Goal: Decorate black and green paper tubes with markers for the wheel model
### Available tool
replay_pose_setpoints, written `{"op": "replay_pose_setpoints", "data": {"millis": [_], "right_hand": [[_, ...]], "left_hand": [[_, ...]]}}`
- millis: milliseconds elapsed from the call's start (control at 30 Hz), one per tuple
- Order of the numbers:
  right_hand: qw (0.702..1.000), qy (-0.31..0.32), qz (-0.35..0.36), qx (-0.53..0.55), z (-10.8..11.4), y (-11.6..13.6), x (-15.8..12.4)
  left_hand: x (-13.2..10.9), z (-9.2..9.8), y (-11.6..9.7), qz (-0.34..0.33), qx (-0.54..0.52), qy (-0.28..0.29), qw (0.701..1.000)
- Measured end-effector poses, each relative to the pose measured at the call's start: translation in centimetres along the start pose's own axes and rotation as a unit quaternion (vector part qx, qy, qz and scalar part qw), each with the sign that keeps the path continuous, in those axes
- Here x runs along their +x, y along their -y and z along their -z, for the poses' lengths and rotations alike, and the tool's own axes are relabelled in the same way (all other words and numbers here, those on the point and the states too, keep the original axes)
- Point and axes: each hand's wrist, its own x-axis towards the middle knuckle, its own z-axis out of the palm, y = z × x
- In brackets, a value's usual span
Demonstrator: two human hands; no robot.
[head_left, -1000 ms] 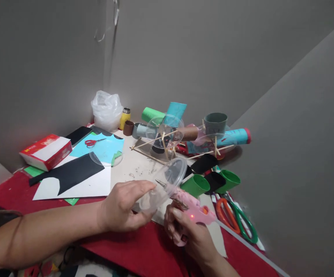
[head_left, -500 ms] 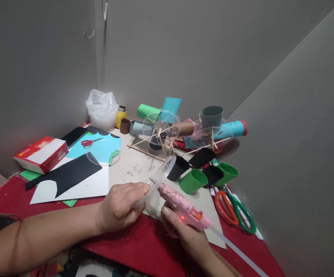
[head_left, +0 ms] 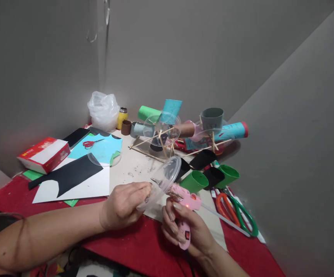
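Observation:
My left hand (head_left: pixel 128 203) pinches the near edge of a clear plastic lid (head_left: pixel 172 169), which is held tilted above the table. In my right hand (head_left: pixel 184 221) is a pink glue gun (head_left: pixel 188 200), its small light glowing and a long glue stick (head_left: pixel 227 219) poking out of its back. The gun's metal tip lies at the lid, seen through or beside the clear plastic; whether it touches cannot be made out. Just beyond the gun stand green paper rings (head_left: pixel 195 181) and black paper rings (head_left: pixel 203 159).
Behind sits a stick frame (head_left: pixel 160 134) carrying clear discs and coloured tubes. Large scissors (head_left: pixel 243 215) lie at right. On the left are a red box (head_left: pixel 43 154), black sheet (head_left: pixel 79 173), blue sheet (head_left: pixel 106 148) and small red scissors (head_left: pixel 88 144). A plastic bag (head_left: pixel 102 111) stands behind.
My right hand has turned the glue gun more level, so its handle now shows. The lid has tilted and shifted slightly right. The whole view has moved a little.

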Motion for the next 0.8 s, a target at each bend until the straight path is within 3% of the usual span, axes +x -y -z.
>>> {"op": "replay_pose_setpoints", "data": {"millis": [133, 300, 500, 567, 667, 800], "right_hand": [[1.000, 0.000, 0.003, 0.002, -0.1, -0.1, 0.1], [0.997, -0.049, 0.018, -0.054, 0.0, -0.4, 0.0], [0.978, -0.130, 0.041, -0.159, 0.6, -0.4, -0.5], [0.959, -0.144, 0.075, -0.233, 0.5, 0.0, -0.6], [0.898, -0.152, 0.156, -0.382, 0.6, 0.4, -0.6], [0.847, -0.133, 0.199, -0.474, 1.7, -0.2, -0.5]], "left_hand": [[-0.1, -0.1, -0.2, 0.033, -0.010, -0.009, 0.999], [0.8, -0.1, -0.8, 0.114, -0.029, -0.055, 0.992], [1.5, 0.3, -0.7, 0.233, -0.085, -0.011, 0.969], [1.7, 0.6, -0.5, 0.261, -0.116, 0.005, 0.958], [2.2, 1.2, -0.2, 0.317, -0.150, 0.042, 0.936], [3.2, 2.0, 0.4, 0.401, -0.209, 0.100, 0.886]]}}
